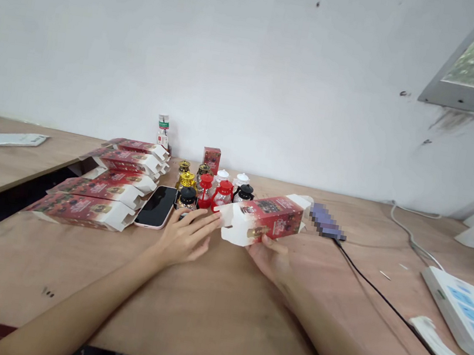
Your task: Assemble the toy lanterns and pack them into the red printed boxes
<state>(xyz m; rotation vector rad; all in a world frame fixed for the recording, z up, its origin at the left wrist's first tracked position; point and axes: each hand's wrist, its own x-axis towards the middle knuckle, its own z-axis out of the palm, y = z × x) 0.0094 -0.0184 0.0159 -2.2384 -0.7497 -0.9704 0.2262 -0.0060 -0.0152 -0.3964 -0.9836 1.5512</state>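
Observation:
My right hand (270, 258) grips a red printed carton (276, 216) from below, its thumb on the near side. The carton lies tilted on its side above the table, with white flaps sticking out at both ends. My left hand (187, 236) has its fingers stretched toward the carton's left flap, the fingertips at its edge. Just behind that hand stands a black mini lantern (187, 197). More small lanterns are grouped behind: a yellow one (187, 180), a red one (205, 190), another red one (222, 194), a white one (242, 179) and a second black one (244, 193).
Several open red cartons (84, 211) lie at left beside a phone (156, 207). Behind stand a small red box (212, 157) and a bottle (163, 131). At right are a purple device (326, 220) on a black cable (381, 288), a white power strip (461, 312) and crumpled white material (437, 341).

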